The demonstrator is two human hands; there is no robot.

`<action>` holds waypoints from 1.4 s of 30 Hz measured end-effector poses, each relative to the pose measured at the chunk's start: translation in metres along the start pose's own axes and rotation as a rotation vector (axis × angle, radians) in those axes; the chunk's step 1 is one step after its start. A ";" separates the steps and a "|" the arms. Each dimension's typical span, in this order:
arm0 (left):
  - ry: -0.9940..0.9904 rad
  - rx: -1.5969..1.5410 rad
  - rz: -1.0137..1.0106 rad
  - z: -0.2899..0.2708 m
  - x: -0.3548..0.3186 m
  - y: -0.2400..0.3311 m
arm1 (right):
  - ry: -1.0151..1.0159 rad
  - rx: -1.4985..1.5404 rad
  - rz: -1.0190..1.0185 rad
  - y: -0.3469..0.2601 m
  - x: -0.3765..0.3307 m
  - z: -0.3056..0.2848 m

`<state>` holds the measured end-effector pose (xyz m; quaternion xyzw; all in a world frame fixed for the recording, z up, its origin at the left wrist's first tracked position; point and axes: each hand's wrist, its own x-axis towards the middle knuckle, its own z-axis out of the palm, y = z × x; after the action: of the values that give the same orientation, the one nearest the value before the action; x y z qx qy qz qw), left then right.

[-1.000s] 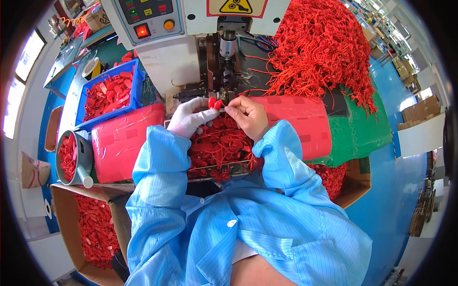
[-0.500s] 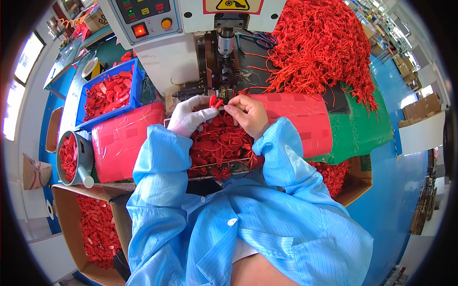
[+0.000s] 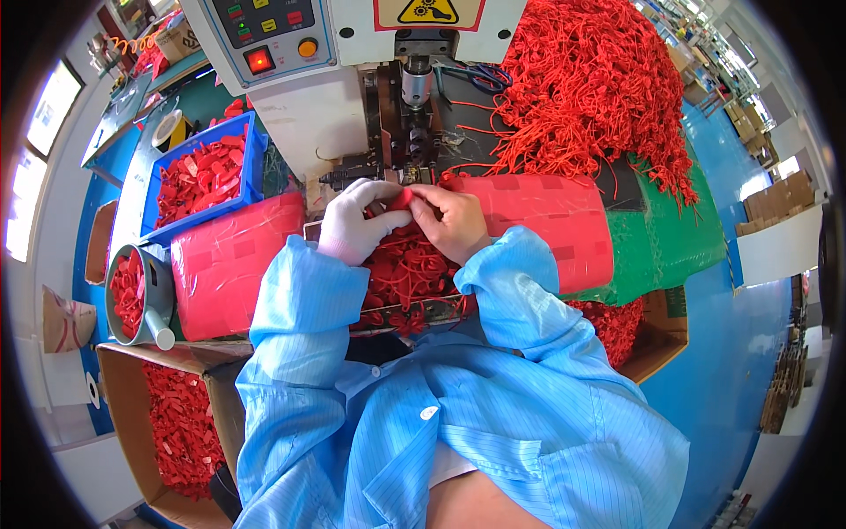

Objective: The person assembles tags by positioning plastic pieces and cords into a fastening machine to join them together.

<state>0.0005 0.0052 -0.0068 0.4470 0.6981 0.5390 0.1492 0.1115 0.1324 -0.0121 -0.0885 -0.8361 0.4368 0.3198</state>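
gloved left hand [image 3: 357,220]; bare right hand [image 3: 453,222]; red piece [image 3: 402,200] between them

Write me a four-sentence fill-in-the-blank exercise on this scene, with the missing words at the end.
1. The left hand wears a white ____.
2. The left hand and the right hand meet at a small piece coloured ____.
3. The plastic bin beside the machine is coloured ____.
4. The large cord heap lies to the machine's ____.

Missing words: glove; red; blue; right.
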 end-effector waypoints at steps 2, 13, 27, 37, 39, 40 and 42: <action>0.002 0.079 0.053 0.001 0.001 0.001 | 0.028 -0.076 -0.064 0.002 0.001 -0.001; 0.349 0.317 0.032 0.008 0.015 -0.011 | 0.036 0.371 0.512 0.023 0.035 -0.011; 0.304 0.140 -0.268 -0.005 0.014 -0.007 | 0.112 -0.130 0.222 0.032 0.031 0.001; 0.434 -0.403 -0.372 -0.021 0.010 -0.013 | -0.566 0.488 0.439 -0.029 0.015 -0.048; 0.498 -0.477 -0.258 -0.019 0.009 -0.022 | -0.634 0.485 0.440 -0.020 0.020 -0.063; 0.534 -0.510 -0.203 -0.018 0.006 -0.026 | -0.345 0.283 0.467 0.002 0.031 -0.063; 0.556 -0.552 -0.128 -0.016 0.013 -0.023 | 0.004 -0.157 0.406 0.062 0.061 -0.076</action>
<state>-0.0286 0.0052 -0.0170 0.1824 0.5673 0.7965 0.1023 0.1023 0.2469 -0.0015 -0.2807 -0.8319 0.4257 0.2190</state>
